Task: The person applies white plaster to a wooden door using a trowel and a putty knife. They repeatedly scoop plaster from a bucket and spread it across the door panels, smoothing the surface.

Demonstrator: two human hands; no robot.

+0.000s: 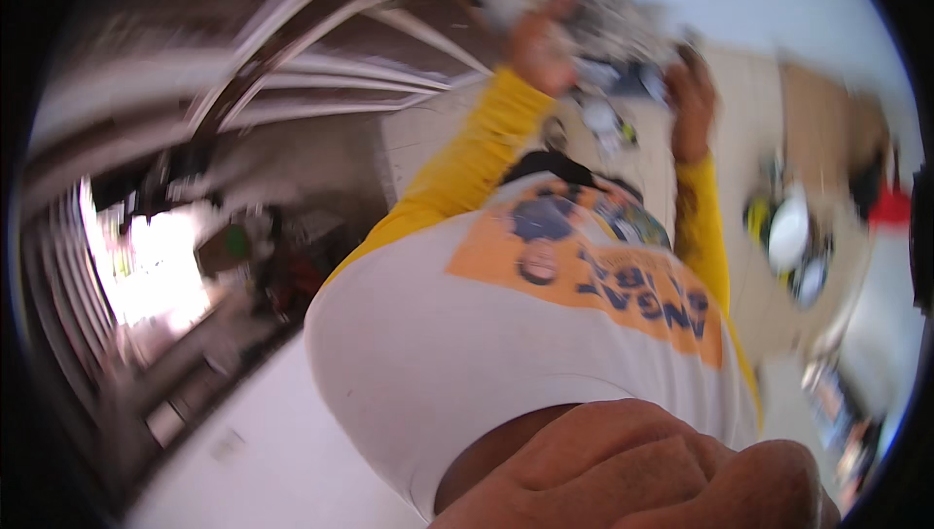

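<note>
My left hand (540, 47) is raised at the upper middle, in a yellow sleeve, beside a grey, mottled thing (593, 13) that is too blurred to name. My right hand (691, 101), also in a yellow sleeve, is raised to the right of it with its fingers bent. Motion smears both hands, so I cannot tell whether either holds anything. My white shirt (448, 334) with an orange print fills the middle below them.
A brown cardboard piece (817, 130), white round items (788, 232) and a red object (890, 203) lie on beige tiles (739, 140) at right. Dark beams with pale strips (321, 81) cross upper left, near a bright opening (156, 256). Blurred clutter (272, 247) stands beside it.
</note>
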